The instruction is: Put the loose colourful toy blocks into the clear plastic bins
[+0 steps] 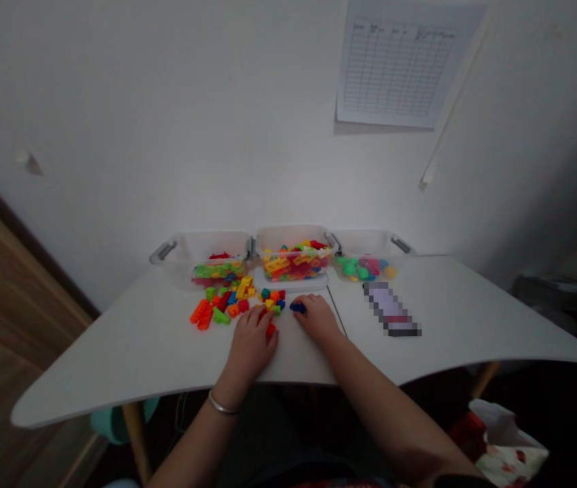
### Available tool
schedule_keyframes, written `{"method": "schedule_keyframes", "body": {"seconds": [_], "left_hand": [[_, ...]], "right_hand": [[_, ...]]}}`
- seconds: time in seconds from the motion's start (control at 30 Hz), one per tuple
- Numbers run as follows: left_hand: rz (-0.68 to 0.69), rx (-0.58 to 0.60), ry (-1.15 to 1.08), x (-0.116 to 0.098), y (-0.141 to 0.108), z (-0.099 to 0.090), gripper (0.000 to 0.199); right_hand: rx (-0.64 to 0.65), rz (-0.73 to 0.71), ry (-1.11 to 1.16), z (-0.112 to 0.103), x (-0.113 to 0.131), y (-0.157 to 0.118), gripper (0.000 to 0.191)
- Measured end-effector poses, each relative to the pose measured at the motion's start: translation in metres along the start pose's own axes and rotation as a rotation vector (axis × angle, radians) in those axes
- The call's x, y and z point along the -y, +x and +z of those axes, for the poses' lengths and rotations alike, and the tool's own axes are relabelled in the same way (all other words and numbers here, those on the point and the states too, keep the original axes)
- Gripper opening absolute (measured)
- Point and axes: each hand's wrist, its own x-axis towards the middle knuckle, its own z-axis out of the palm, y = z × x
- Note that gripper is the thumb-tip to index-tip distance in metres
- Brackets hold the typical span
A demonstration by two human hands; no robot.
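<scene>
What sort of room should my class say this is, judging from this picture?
Probably a small indoor room set up for play or hands-on activities, perhaps at home or in a classroom: a white table holds clear plastic bins and loose toy building bricks, with a printed grid chart on the wall.

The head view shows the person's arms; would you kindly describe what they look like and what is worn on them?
The left hand and right hand are ungloved, and both forearms are bare. A thin silver bangle circles the left wrist.
</scene>
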Motion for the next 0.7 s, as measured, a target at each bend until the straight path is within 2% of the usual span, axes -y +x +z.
{"method": "schedule_keyframes", "body": {"seconds": [0.07,0.17,0.3,0.37,0.53,0.7], "left_hand": [[0.001,-0.001,-0.001,0.000,0.000,0.000,0.037],[0.003,0.007,0.000,0.000,0.000,0.001,0.037],[0.003,-0.011,-0.014,0.001,-0.001,0.002,0.036],[0.002,-0.020,-0.024,0.001,-0.001,0.002,0.035],[0.001,-0.016,-0.035,0.002,-0.001,0.003,0.037],[-0.007,-0.012,-0.031,0.002,-0.001,0.003,0.038]], "right_hand": [[-0.069,0.029,0.084,0.002,-0.003,0.002,0.024],[-0.253,0.074,0.266,-0.004,-0.006,0.012,0.029],[-0.537,0.011,0.414,-0.031,-0.011,0.036,0.029],[-0.612,-0.014,0.434,-0.048,-0.014,0.050,0.030],[-0.622,-0.047,0.311,-0.079,-0.017,0.080,0.026],[-0.566,0.020,0.117,-0.083,-0.016,0.097,0.030]]}}
